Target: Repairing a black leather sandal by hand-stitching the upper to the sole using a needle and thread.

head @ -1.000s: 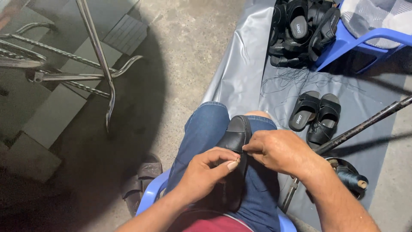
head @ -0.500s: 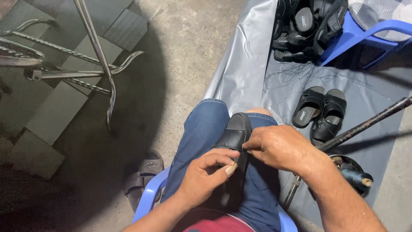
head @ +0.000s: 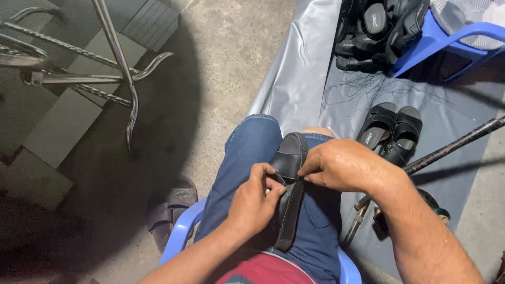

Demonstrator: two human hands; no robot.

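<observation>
Lengthwise on the lap, a black strapped sandal (head: 289, 184) is pinched by left hand (head: 255, 202) and right hand (head: 342, 168).

Setting: small footwear workshop, floor-level — informal, likely a home or street-side workplace. Landmark: grey tarp (head: 300, 84) spread over bare concrete floor (head: 221, 63). On the tarp: a pair of black sandals (head: 390, 131) and loose black threads (head: 357, 87). At its far edge: blue plastic chair (head: 447, 39) heaped with more black sandals (head: 376, 26). Left of the tarp — metal frame (head: 113, 63) and grey paving blocks (head: 52, 121).
</observation>
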